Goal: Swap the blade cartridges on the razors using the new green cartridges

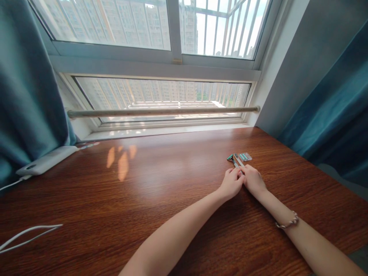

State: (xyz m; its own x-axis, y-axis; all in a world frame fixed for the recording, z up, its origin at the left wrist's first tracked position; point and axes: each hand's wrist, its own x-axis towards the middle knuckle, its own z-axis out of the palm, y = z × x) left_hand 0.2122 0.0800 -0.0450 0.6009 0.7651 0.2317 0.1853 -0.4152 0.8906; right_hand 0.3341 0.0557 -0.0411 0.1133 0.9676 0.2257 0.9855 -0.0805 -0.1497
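My left hand is closed around the handle of a razor, whose dark head with a green strip points away from me. Right beside it, my right hand is closed on a slim pale stick-like item with a dark tip; its kind is too small to tell. The two hands touch at the fingertips, and the lower ends of both things are hidden by the fingers. Just beyond my right hand lies a small clear pack of razor blade cartridges with green strips, flat on the wooden table.
A white power strip with a cable lies at the table's left edge by a blue curtain. A loop of white cable is at the near left. A rail crosses the window behind the table. Another curtain hangs at right.
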